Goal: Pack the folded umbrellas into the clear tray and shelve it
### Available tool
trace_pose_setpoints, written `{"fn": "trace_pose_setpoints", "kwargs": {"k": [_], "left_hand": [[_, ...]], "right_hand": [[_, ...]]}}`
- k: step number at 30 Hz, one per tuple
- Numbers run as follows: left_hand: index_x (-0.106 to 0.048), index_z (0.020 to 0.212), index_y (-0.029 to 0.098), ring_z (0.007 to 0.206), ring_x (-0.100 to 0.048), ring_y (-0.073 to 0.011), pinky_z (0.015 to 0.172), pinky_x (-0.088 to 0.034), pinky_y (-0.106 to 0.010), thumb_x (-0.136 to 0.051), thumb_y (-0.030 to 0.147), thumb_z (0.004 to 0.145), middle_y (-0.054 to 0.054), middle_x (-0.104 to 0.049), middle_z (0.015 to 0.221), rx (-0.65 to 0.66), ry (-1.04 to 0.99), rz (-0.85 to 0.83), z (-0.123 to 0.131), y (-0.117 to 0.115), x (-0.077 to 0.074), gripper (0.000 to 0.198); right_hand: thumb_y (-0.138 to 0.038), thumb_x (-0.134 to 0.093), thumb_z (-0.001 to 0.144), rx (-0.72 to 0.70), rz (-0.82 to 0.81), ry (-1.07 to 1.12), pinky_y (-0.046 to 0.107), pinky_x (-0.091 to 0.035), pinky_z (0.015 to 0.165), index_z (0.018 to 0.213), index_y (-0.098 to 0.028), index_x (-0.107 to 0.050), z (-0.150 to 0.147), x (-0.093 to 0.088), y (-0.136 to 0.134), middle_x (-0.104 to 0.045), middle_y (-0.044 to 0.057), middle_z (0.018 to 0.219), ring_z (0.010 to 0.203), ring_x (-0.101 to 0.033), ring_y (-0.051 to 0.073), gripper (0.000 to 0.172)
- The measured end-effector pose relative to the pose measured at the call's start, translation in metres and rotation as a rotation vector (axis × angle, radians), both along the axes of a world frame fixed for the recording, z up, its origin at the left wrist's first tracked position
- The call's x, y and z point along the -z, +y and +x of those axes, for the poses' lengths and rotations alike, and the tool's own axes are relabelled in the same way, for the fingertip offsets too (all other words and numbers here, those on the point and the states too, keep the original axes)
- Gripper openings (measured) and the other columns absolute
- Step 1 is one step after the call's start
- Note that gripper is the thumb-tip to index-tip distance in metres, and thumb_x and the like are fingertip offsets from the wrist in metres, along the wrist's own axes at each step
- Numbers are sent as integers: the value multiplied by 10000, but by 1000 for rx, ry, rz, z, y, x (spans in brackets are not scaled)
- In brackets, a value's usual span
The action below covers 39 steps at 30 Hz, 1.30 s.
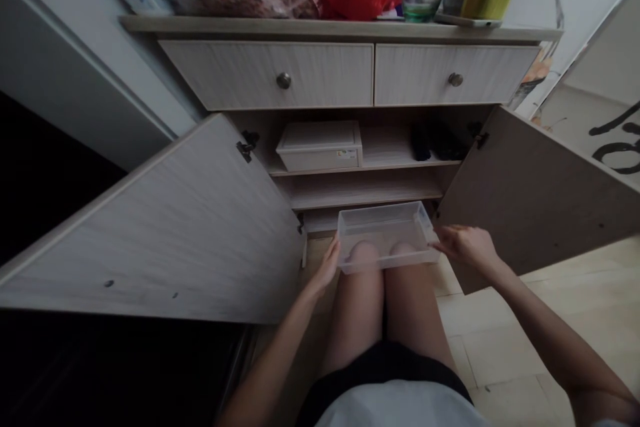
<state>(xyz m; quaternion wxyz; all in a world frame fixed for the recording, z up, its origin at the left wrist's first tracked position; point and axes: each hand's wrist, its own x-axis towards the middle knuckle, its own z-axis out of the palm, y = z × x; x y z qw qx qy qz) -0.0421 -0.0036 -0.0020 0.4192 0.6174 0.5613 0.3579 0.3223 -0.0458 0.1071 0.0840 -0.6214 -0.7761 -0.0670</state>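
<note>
Fingers (pixel 332 255) of the left hand (pixel 323 268) and right hand (pixel 465 245) curl around the short ends of a clear plastic tray (pixel 380 211), gripping it just before a cabinet shelf (pixel 360 195).

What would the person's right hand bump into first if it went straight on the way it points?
The clear plastic tray. The right hand points at the tray's near end and already seems to be touching it, though depth is hard to judge from this view.
</note>
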Motion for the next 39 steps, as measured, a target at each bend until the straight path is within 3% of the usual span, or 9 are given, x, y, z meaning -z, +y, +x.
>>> {"fn": "trace_pose_setpoints", "kwargs": {"k": [2, 5, 10, 13, 16, 21, 27, 33, 39], "left_hand": [[-411, 1555, 273, 1517, -308, -285, 1198, -363, -456, -379, 693, 935, -47, -351, 1629, -14, -149, -113, 4, -3, -6, 750], [-358, 1580, 278, 1506, -323, -329, 1170, -400, -469, -490, 722, 882, -41, -285, 1652, -32, -327, -249, 8, -7, -15, 837], [-362, 1576, 272, 1498, -330, -358, 1119, -456, -479, -560, 715, 857, -59, -265, 1660, -35, -405, -267, 7, -10, -23, 868], [-411, 1555, 253, 1494, -336, -362, 1144, -428, -473, -576, 729, 837, -72, -306, 1644, -54, -389, -247, 5, -9, -20, 877], [-443, 1540, 236, 1494, -335, -364, 1119, -455, -458, -584, 738, 827, -81, -344, 1628, -87, -393, -230, 3, -7, -16, 883], [-405, 1558, 259, 1288, -590, -360, 1002, -543, -453, -593, 758, 809, -102, -369, 1618, -88, -411, -284, 2, -3, -10, 919], [-397, 1558, 290, 1124, -687, -305, 924, -579, -422, -596, 715, 841, -106, -385, 1614, -69, -460, -278, 2, -5, -8, 857], [-363, 1570, 319, 1165, -669, -298, 977, -560, -422, -583, 707, 855, -67, -270, 1663, -70, -443, -280, 3, -8, -9, 842], [-350, 1576, 298, 1299, -583, -333, 1046, -519, -454, -553, 640, 905, -57, -297, 1652, -49, -411, -240, 6, -11, -14, 780]], "right_hand": [[-569, -549, 940, 134, 55, 78, 268, -360, 571, 1116, -307, -742, 1, -17, 37, -763, 35, 921, 769, -689, 202, 370], [-502, -457, 992, 288, 124, 192, 292, -458, 711, 1177, -243, -714, -2, -33, 120, -748, 87, 1066, 945, -691, 241, 409], [-414, -506, 982, 514, 20, 276, 386, -506, 888, 1303, -75, -613, -11, -29, 256, -617, 242, 1294, 1159, -624, 325, 480], [-406, -556, 971, 606, -46, 320, 428, -507, 960, 1305, -32, -593, -16, -20, 301, -575, 288, 1318, 1241, -583, 344, 503], [-311, -633, 930, 645, -97, 373, 435, -509, 983, 1298, -14, -591, -17, -12, 321, -603, 295, 1268, 1235, -597, 340, 475], [-161, -602, 896, 645, -96, 399, 417, -522, 970, 1324, 10, -567, -12, -1, 326, -636, 296, 1235, 1202, -626, 336, 462], [-285, -594, 890, 565, 45, 570, 465, -503, 1011, 1285, -18, -618, 8, 7, 297, -668, 265, 1208, 1186, -631, 359, 478], [-370, -658, 791, 97, 77, 889, 433, -532, 980, 1300, -82, -624, 36, 6, 219, -710, 160, 1145, 1068, -679, 299, 586], [-499, -702, 790, -355, -236, 774, 405, -567, 904, 1286, -148, -646, 47, -8, 129, -718, 102, 1131, 1012, -691, 279, 611]]}}
